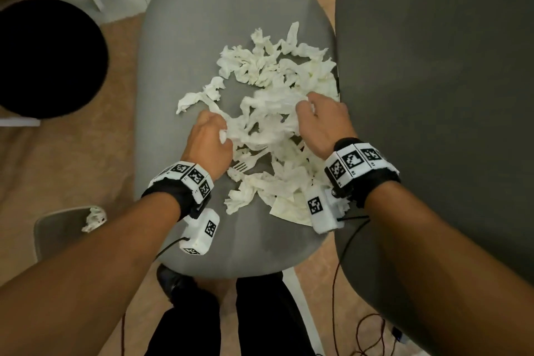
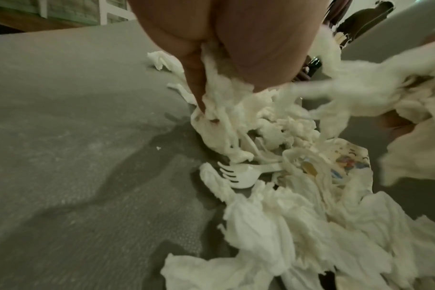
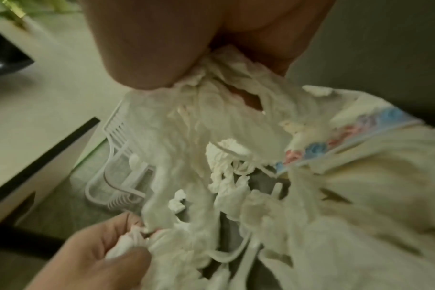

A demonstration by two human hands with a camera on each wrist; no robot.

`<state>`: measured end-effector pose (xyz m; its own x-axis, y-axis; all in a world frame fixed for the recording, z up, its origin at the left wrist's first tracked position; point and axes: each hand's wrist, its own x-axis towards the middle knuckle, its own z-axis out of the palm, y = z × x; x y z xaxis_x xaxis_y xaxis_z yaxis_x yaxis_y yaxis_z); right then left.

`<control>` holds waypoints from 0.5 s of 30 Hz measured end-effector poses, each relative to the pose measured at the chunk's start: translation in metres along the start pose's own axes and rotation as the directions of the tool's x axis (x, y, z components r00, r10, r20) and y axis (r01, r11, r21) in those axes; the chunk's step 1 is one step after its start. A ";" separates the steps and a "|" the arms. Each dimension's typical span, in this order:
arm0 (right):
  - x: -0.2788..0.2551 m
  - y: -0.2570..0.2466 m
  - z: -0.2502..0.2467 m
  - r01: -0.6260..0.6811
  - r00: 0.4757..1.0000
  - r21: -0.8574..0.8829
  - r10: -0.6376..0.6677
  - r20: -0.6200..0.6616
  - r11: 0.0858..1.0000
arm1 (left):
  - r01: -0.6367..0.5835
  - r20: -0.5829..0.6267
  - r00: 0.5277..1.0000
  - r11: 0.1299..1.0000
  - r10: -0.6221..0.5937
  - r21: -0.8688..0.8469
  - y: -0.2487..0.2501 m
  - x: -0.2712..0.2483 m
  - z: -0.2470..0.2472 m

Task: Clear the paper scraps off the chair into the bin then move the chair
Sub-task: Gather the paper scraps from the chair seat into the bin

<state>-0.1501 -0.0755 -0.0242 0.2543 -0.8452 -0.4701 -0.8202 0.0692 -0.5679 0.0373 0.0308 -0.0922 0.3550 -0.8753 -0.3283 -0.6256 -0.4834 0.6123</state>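
Note:
White crumpled paper scraps [image 1: 268, 72] lie scattered over the grey chair seat [image 1: 173, 52]. My left hand [image 1: 212, 136] grips a bunch of the scraps [image 2: 224, 109] at the heap's left side. My right hand [image 1: 316, 118] grips another bunch [image 3: 211, 98] at its right side, and a web of scraps [image 1: 265, 121] stretches between both hands. A white plastic fork [image 1: 242, 165] [image 2: 238, 176] lies on the seat under the heap. A printed paper piece [image 2: 345, 162] [image 3: 335, 141] sits among the scraps.
A black round bin [image 1: 43, 58] stands on the floor to the left of the chair. The grey chair back [image 1: 433, 95] rises on the right. A small grey lid [image 1: 57, 228] with one scrap lies at lower left. Cables [image 1: 364, 335] trail on the floor.

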 end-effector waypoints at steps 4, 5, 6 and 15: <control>-0.002 -0.006 0.000 0.011 0.995 0.165 0.005 -0.095 0.986 | 0.070 -0.100 0.992 0.994 -0.078 -0.079 0.005 -0.002 -0.009; 0.001 -0.004 0.003 0.002 0.997 0.166 0.011 -0.076 0.986 | 0.073 -0.115 0.990 0.993 -0.084 -0.092 0.006 -0.002 -0.011; 0.003 -0.002 0.006 0.003 0.998 0.155 0.006 -0.060 0.988 | 0.053 -0.138 0.988 0.994 -0.067 -0.098 0.006 -0.002 -0.014; -0.001 -0.012 0.020 -0.087 0.996 0.256 0.092 -0.008 0.963 | 0.046 -0.085 0.994 0.969 -0.069 -0.244 -0.001 -0.009 -0.013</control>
<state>-0.1299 -0.0648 -0.0307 0.1736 -0.8396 -0.5148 -0.6805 0.2756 -0.6790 0.0438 0.0394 -0.0808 0.4547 -0.8360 -0.3073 -0.4203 -0.5056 0.7535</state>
